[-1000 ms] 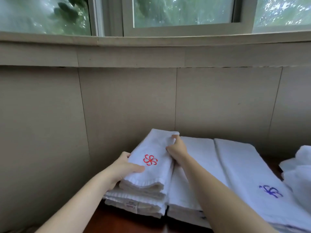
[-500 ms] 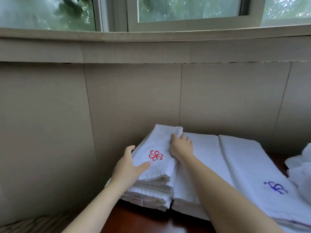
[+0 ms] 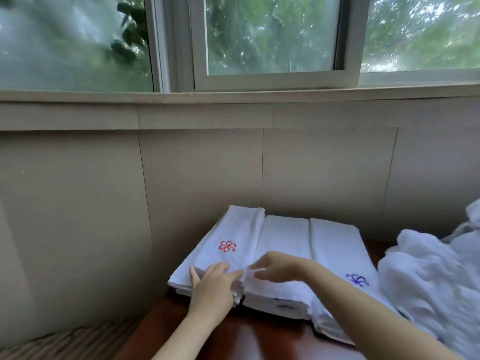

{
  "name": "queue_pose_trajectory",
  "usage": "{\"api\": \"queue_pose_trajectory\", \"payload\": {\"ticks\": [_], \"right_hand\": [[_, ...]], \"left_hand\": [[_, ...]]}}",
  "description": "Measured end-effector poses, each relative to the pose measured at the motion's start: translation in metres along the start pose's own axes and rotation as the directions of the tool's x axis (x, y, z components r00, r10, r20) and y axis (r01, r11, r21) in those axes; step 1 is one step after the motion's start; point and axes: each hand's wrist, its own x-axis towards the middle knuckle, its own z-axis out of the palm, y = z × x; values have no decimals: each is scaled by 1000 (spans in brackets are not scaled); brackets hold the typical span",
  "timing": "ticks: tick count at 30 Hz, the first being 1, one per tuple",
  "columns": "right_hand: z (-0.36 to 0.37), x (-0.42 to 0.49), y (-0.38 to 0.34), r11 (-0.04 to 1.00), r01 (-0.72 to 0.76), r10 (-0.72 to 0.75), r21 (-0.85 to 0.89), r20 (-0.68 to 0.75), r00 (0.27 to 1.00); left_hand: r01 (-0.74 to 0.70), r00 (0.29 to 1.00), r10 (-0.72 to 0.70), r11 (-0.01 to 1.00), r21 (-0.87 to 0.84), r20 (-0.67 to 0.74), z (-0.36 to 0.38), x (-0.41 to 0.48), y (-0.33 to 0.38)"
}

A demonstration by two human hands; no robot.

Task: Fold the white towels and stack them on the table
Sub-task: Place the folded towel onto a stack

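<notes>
A folded white towel with a red flower emblem [image 3: 228, 245] tops the left stack on the dark wooden table [image 3: 233, 336]. My left hand [image 3: 213, 287] lies flat with straight fingers on that towel's near edge. My right hand [image 3: 275, 268] hovers with loosely curled fingers at the seam between the left stack and the middle folded towel [image 3: 285, 237]; whether it touches the cloth is unclear. A third folded towel with a blue flower emblem [image 3: 337, 245] lies on the right.
A loose heap of unfolded white towels [image 3: 431, 276] fills the right side. A beige panelled wall [image 3: 197, 178] stands right behind the stacks, with a window above. A striped cushion [image 3: 70, 341] shows at the lower left.
Both hands have slid from the far and side parts of the red-flower towel to its near edge. The towel now lies flat on the left stack. The view has pulled back.
</notes>
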Motion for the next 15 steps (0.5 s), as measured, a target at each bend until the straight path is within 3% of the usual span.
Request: {"api": "queue_pose_trajectory", "payload": {"ticks": [4,8,11,15], "right_hand": [[8,-78,30,991,-25,19,-129,-45,999],[19,-179,82,983,-168,157,-80,-129,979],[27,-255,120,954,-298,295,27,-257,920],[45,-340,160,897,-404,441,183,-459,771]], "left_hand": [[-74,997,74,997,28,2,-16,-29,26],[-163,977,169,985,-55,132,-23,-57,69],[-220,926,245,968,-118,288,-20,-75,110],[-286,850,364,926,-245,381,1,-93,180]]}}
